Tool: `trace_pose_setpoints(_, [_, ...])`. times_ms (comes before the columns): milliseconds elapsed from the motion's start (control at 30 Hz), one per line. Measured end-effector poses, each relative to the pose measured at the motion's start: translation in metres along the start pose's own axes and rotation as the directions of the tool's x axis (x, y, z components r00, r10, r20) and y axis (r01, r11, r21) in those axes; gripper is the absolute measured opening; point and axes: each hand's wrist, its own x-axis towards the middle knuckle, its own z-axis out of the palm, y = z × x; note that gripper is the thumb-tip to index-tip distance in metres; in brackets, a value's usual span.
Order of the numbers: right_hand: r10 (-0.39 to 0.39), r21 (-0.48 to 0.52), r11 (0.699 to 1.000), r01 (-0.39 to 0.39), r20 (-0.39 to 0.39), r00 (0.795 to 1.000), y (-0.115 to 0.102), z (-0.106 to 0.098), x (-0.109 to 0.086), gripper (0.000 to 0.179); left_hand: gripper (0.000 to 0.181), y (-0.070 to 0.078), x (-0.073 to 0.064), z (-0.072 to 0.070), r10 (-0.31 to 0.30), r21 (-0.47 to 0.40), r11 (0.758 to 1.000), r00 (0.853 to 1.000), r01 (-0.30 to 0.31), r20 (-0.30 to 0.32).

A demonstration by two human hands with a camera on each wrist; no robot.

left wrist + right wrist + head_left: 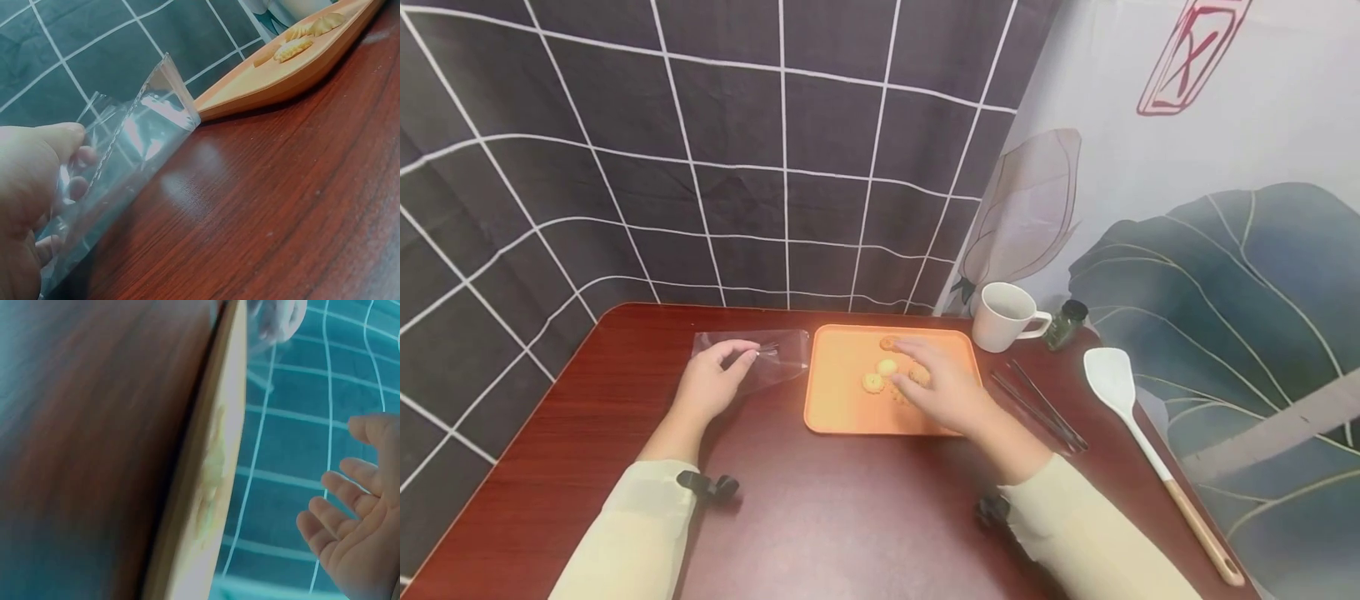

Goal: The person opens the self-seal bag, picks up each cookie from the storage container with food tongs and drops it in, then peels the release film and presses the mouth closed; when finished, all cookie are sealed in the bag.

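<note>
My left hand (pixel 713 379) pinches a clear plastic bag (pixel 137 144) between thumb and fingers at the left of the tray; the bag's mouth gapes toward the tray in the left wrist view. An orange tray (pixel 835 412) lies on the table with several cookies (pixel 872 382) and some crumbs on it. Above the tray's right half hovers my right hand (pixel 951 387), fingers spread and relaxed, holding nothing. A small ring-shaped cookie (pixel 889 342) lies just beyond its fingertips, and part of another cookie (pixel 918 375) shows between thumb and fingers.
A white mug (pixel 1000 321) stands behind the tray's right corner, with a small dark-lidded jar (pixel 1066 325) beside it. Dark tongs (pixel 1041 408) lie right of the tray. Farther right, a white spatula (pixel 1138 433) with a wooden handle lies along the table edge.
</note>
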Motion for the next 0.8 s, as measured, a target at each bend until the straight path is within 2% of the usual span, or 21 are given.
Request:
trace_pose_setpoints(167, [0.049,-0.081,0.995,-0.055,-0.072,0.996,0.032,-0.021,-0.028,0.054,0.036,0.0,0.001,0.0,0.009,-0.001,1.0,1.0,-0.009,-0.009])
trace_pose_setpoints(333, [0.103,-0.11,0.987,-0.115,-0.107,0.989,0.061,-0.038,-0.05,0.053,0.035,-0.001,0.0,0.001,0.01,-0.014,1.0,1.0,-0.011,-0.017])
trace_pose_setpoints(567, [0.213,-0.076,0.972,-0.221,-0.096,0.972,0.09,-0.059,-0.073,0.059,0.036,-0.001,-0.001,0.0,-0.003,-0.037,0.999,1.0,0.002,-0.025])
trace_pose_setpoints(800, [0.324,-0.162,0.93,-0.331,-0.068,0.944,0.117,-0.076,-0.094,0.073,0.036,-0.002,-0.001,0.003,0.007,-0.037,0.999,1.0,-0.008,-0.026])
